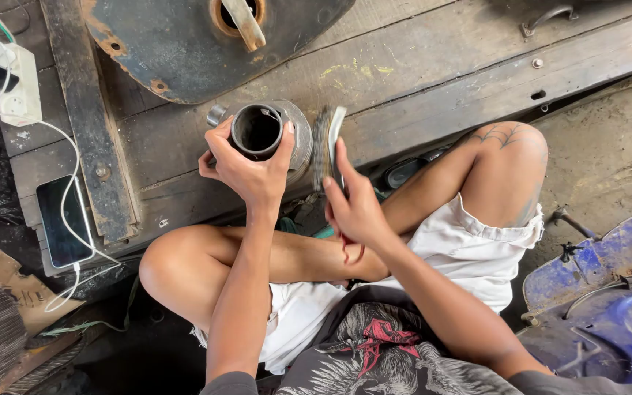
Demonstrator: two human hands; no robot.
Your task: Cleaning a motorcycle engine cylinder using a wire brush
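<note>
— Metal, mostly: the left hand (246,170) is clamped around a short grey cylinder (268,135), a hollow engine part with a dark round bore and a dull, cast surface.

— How exactly does the hand close on it?

— Thumb hooked over the near side of the rim, fingers wrapped round the far side, so the open mouth faces up between them. A small stub sticks out just beyond the fingertips.

— And the other hand?

— The right hand (352,208) is closed on a wire brush (328,143), fingers curled round its pale flat handle. The bristle side, dark and prickly, lies against the cylinder's outer wall, right beside the left hand's grip.

— What sits under them?

— Rough, weathered wooden planks (418,80), grey and cracked, with rusty bolts. Beyond the cylinder lies a curved sheet-metal fuel tank (177,51), its paint flaked to rust, with a round filler hole.

— Anything off to the sides?

— Out past the left hand, a smartphone (64,219) lies flat, with a white cable (74,164) running to a white power strip (20,88). Out past the right arm, a scuffed blue plastic body panel (608,292).
</note>
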